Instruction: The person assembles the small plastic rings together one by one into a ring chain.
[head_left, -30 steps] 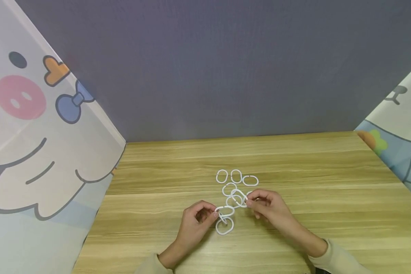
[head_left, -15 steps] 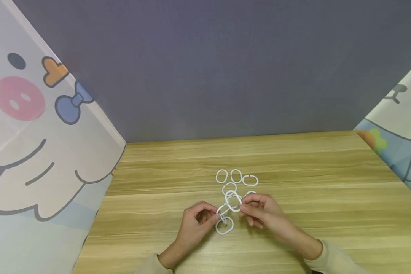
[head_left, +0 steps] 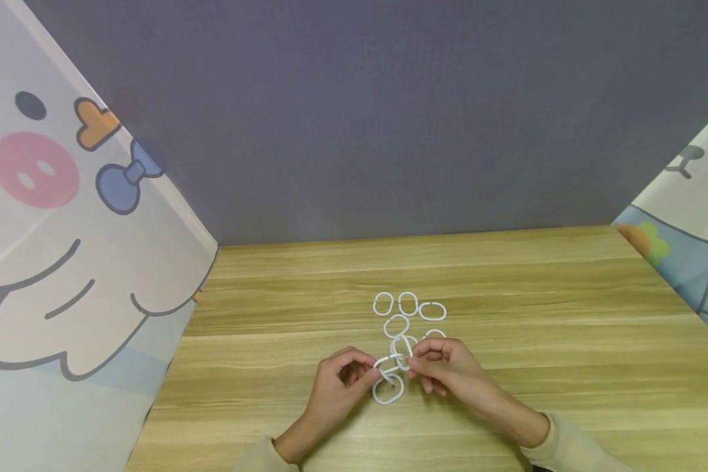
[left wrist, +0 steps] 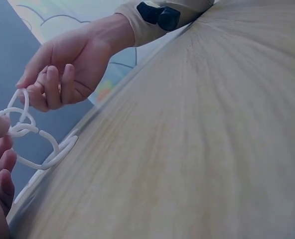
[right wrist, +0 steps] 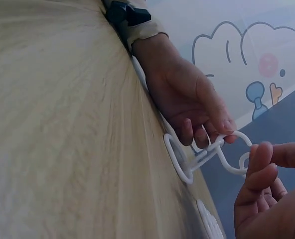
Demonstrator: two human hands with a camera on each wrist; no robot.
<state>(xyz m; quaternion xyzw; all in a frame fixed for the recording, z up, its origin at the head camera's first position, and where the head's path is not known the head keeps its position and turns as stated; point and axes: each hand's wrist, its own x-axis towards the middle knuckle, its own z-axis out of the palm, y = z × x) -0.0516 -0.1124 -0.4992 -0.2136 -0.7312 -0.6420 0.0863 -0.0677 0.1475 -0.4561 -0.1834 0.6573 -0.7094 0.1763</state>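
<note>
Between thumb and index finger, my left hand pinches a white oval plastic link with a small gap in its side. More links hang joined below it; the lowest link rests on the table. Opposite, my right hand pinches another white link by its edge, held up just above the table. The two held links cross each other in the head and left wrist views. Both hands' other fingers curl loosely beneath. I cannot tell whether the two links are hooked together.
Several loose white links lie behind the hands on the wood-grain table, such as a back left link and a back right link. A grey panel stands behind, with cartoon-printed panels at both sides.
My right hand has moved left and slightly toward me, bringing its link across the one in my left hand. The left hand stays in place while its link has tilted and levelled again.
</note>
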